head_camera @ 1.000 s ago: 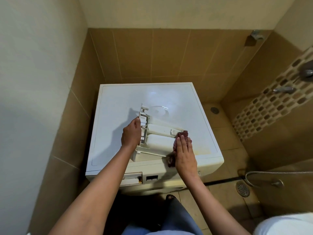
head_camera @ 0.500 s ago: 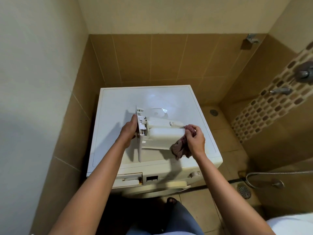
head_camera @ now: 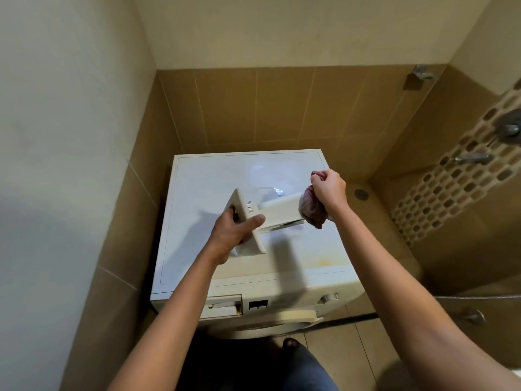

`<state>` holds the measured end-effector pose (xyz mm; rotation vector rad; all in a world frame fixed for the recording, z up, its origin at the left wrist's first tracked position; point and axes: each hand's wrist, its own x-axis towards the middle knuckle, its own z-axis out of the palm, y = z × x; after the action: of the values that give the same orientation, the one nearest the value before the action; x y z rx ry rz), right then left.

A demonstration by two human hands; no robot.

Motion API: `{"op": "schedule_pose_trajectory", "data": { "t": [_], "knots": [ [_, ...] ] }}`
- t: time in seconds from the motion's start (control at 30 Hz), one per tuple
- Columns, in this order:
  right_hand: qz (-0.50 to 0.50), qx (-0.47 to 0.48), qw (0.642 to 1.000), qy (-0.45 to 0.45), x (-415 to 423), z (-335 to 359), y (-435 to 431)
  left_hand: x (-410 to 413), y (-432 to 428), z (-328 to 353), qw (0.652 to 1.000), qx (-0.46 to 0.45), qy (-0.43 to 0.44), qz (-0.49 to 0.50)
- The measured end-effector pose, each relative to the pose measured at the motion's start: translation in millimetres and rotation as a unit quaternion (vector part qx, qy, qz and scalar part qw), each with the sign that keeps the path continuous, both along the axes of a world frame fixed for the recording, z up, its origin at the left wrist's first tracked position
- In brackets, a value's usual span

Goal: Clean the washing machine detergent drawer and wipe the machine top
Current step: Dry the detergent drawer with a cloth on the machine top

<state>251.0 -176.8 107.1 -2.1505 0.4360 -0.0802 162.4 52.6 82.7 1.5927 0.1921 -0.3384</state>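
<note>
Drawer in the air, cloth at its far end

I see the detergent drawer [head_camera: 279, 211] lifted clear above the machine top [head_camera: 225, 179], tilted, its front panel towards me. My left hand [head_camera: 234, 230] grips that panel, fingers curled behind it and thumb laid along the drawer's side. My right hand [head_camera: 328, 189] is bunched into a fist round the maroon cloth [head_camera: 311, 210], which hangs against the drawer's rear end. I judge the drawer-cleaning step to be in hand, working the outer faces. The empty drawer slot [head_camera: 224, 306] gapes on the machine's front. Next I would rub the cloth along the body while the left hand keeps a firm hold and turns it; the yellowish staining near the top's front edge suggests the top is not yet wiped
</note>
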Motion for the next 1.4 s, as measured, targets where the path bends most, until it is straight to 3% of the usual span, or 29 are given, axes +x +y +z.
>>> {"op": "schedule_pose_trajectory", "data": {
  "t": [0.2, 0.27, 0.43, 0.73, 0.8, 0.9, 0.97, 1.13, 1.23, 1.4],
  "knots": [
    [0.108, -0.096, 0.986, -0.088, -28, -17, 17, 8, -6, 1, 0.998, 0.022, 0.025, 0.044],
    [0.129, -0.183, 0.969, -0.103, -44, -26, 27, 11, -5, 1, 0.998, 0.036, 0.031, 0.046],
    [0.180, -0.293, 0.915, -0.213, -73, -35, 62, 21, -4, 3, 0.997, 0.046, 0.041, 0.056],
    [0.380, -0.310, 0.839, -0.235, -53, -45, 22, 32, -1, 1, 0.995, 0.027, 0.066, 0.069],
    [0.327, -0.310, 0.857, -0.251, -41, -50, -4, 34, 2, 2, 0.993, 0.009, 0.090, 0.071],
    [0.218, -0.173, 0.937, -0.211, -33, -55, -30, 38, 6, 1, 0.992, 0.000, 0.104, 0.070],
    [0.191, -0.115, 0.961, -0.165, -30, -54, -35, 39, 3, 1, 0.992, 0.003, 0.099, 0.074],
    [0.163, -0.103, 0.975, -0.114, -22, -57, -30, 22, 6, -10, 0.997, 0.059, 0.017, 0.040],
    [0.092, -0.056, 0.987, -0.120, -14, -57, -21, 16, 8, -23, 0.996, 0.082, -0.039, 0.015],
    [0.004, 0.066, 0.990, -0.125, -1, -40, 1, 30, 10, -30, 0.984, 0.172, -0.052, 0.022]
  ]
}}
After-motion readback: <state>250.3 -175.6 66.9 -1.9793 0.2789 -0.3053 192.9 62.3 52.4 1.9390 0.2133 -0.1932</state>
